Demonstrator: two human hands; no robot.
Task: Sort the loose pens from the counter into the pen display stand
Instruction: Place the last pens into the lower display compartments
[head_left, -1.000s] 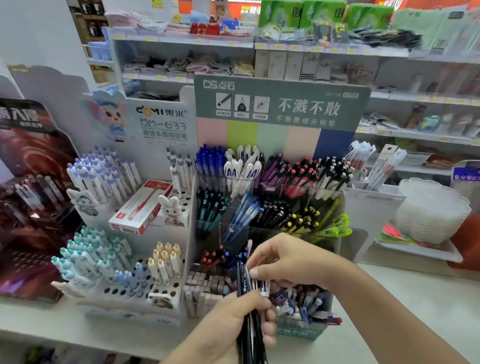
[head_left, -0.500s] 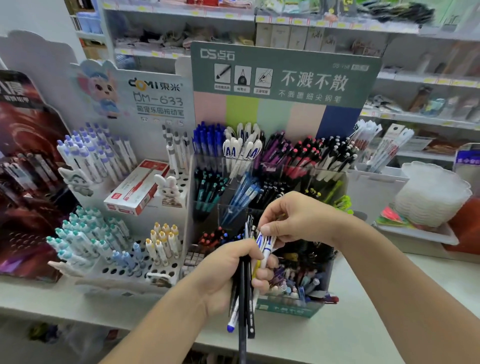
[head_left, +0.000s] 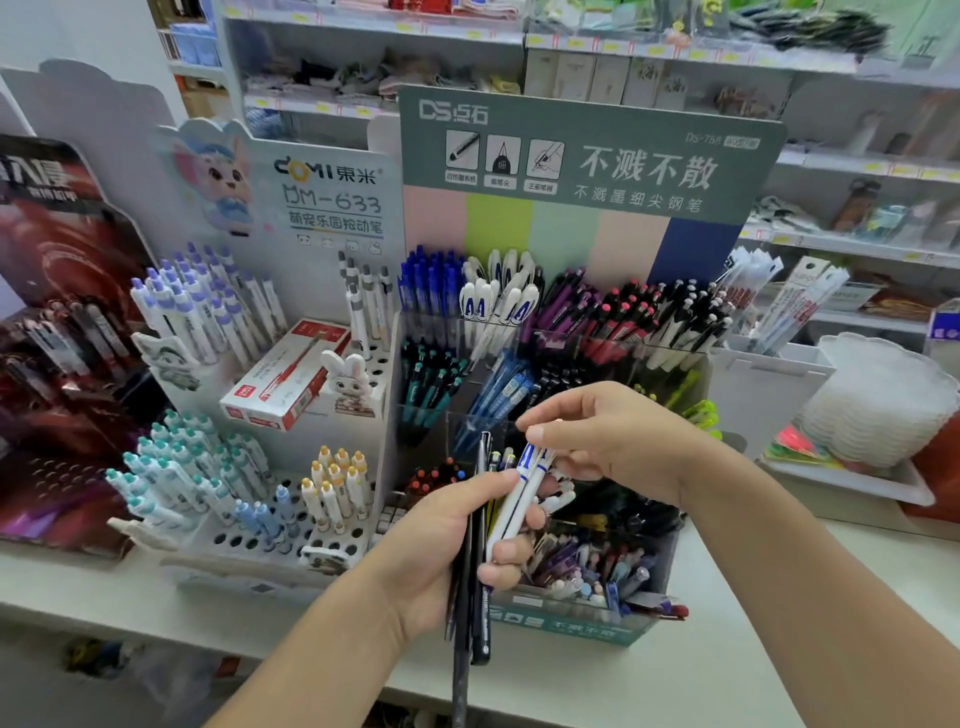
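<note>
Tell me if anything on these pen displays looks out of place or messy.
A red and white pen box lies tilted across the white stand, where everything else stands upright in holes. A red pen pokes out sideways at the green stand's lower right corner. The front bin there is a jumble.

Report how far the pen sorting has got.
Done: the pen display stand already holds rows of pens grouped by colour. In hand: the left hand grips a bundle of dark pens, while the right hand pinches the white and blue pens at their tops. Left: that whole bundle is not yet slotted.
</note>
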